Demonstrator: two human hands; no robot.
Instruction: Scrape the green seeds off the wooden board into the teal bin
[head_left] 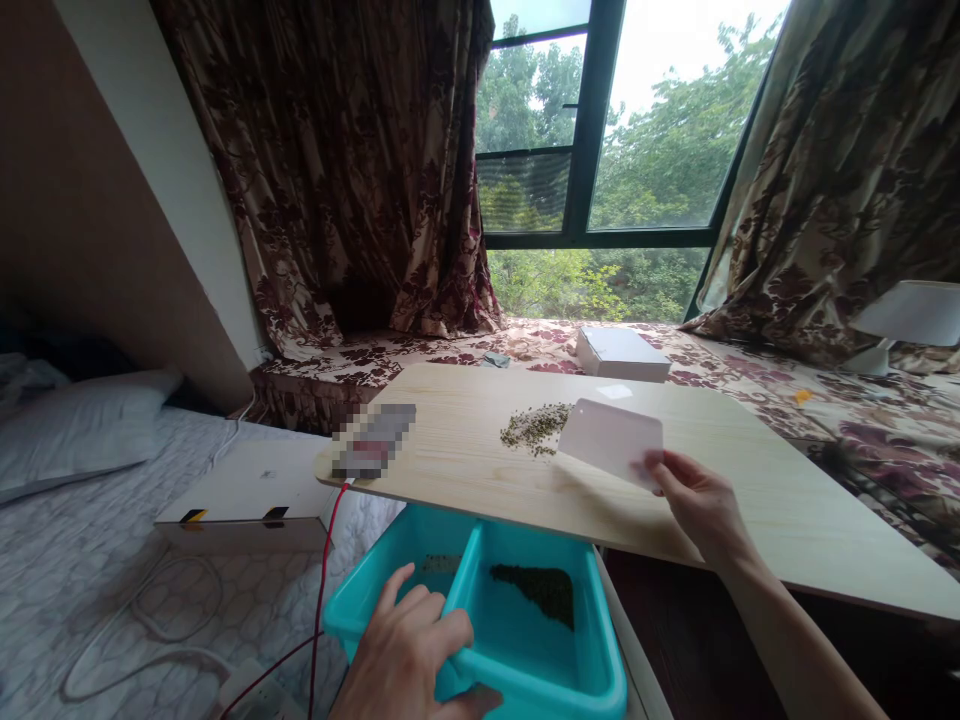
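My right hand (pixel 697 495) pinches one end of a thin white plastic scraper (pixel 611 437), a flat rounded sheet with a small hole near a corner. The scraper is tilted above the wooden board (pixel 450 440). Its far end comes up to a loose pile of small greenish-brown grains (pixel 534 428). Below the board's near edge is a turquoise two-compartment bin (pixel 525 675). My left hand (pixel 412 645) grips its near wall by the divider, fingers inside and thumb outside. Dark grains (pixel 544 592) lie in the right compartment; a few specks show in the left.
A pixelated phone-like object (pixel 375 440) lies on the board's left end, with a red cable (pixel 324 580) hanging past the bin. A white box (pixel 255 490) sits on the bed at left. Behind the board, another white box (pixel 622 352) stands on the window ledge; a lamp (pixel 907 315) is at right.
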